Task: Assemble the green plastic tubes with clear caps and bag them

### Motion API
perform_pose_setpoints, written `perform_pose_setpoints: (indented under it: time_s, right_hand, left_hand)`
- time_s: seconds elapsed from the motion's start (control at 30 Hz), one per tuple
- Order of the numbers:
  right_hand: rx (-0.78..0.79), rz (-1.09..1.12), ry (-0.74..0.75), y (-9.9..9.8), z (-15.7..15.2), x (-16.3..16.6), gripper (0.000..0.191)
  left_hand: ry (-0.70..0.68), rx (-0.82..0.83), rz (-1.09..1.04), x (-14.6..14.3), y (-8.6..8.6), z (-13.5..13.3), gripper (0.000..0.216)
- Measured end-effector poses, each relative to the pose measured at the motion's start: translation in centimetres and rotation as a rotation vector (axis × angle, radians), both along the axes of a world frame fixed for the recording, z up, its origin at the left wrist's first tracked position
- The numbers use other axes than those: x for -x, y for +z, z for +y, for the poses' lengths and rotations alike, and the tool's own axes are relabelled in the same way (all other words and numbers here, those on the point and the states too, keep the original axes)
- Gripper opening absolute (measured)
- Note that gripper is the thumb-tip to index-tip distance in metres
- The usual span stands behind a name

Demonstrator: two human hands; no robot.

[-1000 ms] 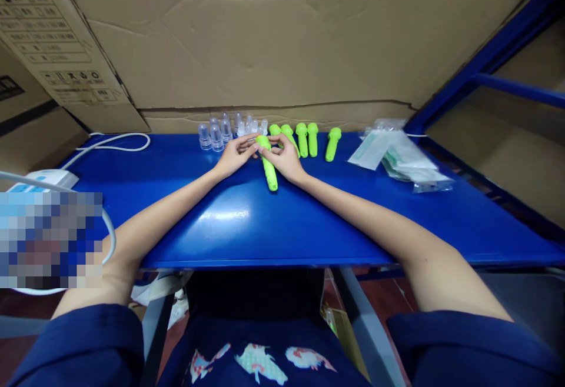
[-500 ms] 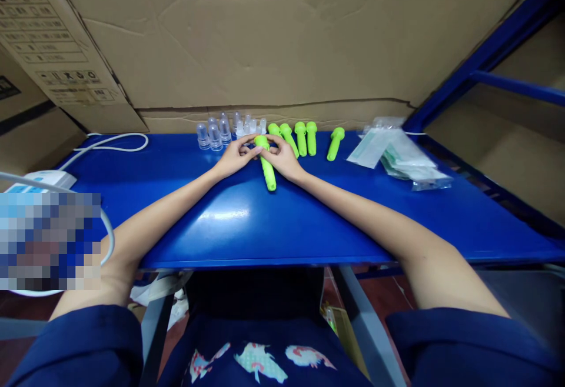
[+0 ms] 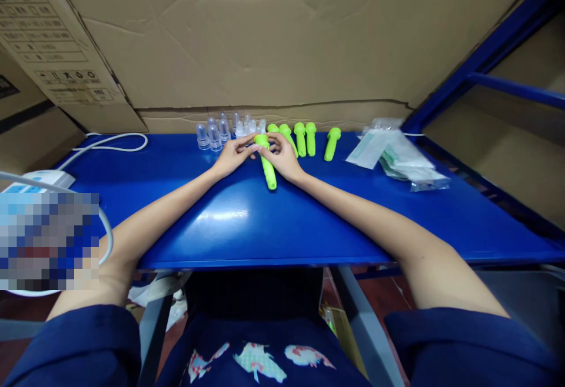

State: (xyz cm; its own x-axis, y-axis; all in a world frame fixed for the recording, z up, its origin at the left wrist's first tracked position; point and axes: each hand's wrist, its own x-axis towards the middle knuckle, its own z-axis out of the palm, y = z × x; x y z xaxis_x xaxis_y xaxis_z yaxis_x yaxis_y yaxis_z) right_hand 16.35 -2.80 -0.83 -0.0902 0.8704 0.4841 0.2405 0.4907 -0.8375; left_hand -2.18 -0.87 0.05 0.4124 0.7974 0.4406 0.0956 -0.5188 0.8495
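A lime-green plastic handle lies on the blue table, its wide end pointing away from me. My right hand curls around that far end, fingers pinched on it. My left hand meets it from the left, fingertips pinched at the same end, perhaps on a small thin part I cannot make out. Several more green handles lie in a row just behind my right hand. Several clear plastic caps stand behind my left hand.
A pile of sealed clear packets lies at the right. A white cable and a white device sit at the left. Cardboard boxes wall off the back. A blue metal frame rises at the right.
Both hands stay at the far end of the green handle; the fingers shifted slightly. The view drifted a little.
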Motion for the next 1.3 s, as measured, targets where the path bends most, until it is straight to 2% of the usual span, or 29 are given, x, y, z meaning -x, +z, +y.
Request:
perform_pose_setpoints:
  time_s: [0.2,0.37,0.9,1.3]
  right_hand:
    - [-0.026,0.019,0.042,0.1,0.0,0.0,0.064]
    - [-0.048,0.028,0.034,-0.1,0.3,0.0,0.068]
    - [-0.078,0.050,0.075,-0.1,0.1,0.2,0.062]
    - [0.043,0.107,0.118,-0.3,-0.2,0.1,0.065]
  left_hand:
    - [-0.006,-0.013,-0.004,0.3,-0.5,0.7,0.066]
    - [0.015,-0.009,0.003,0.3,-0.2,0.5,0.064]
    - [0.165,0.114,-0.095,-0.1,0.6,-0.5,0.037]
    - [0.267,0.090,-0.071,-0.3,0.7,-1.0,0.019]
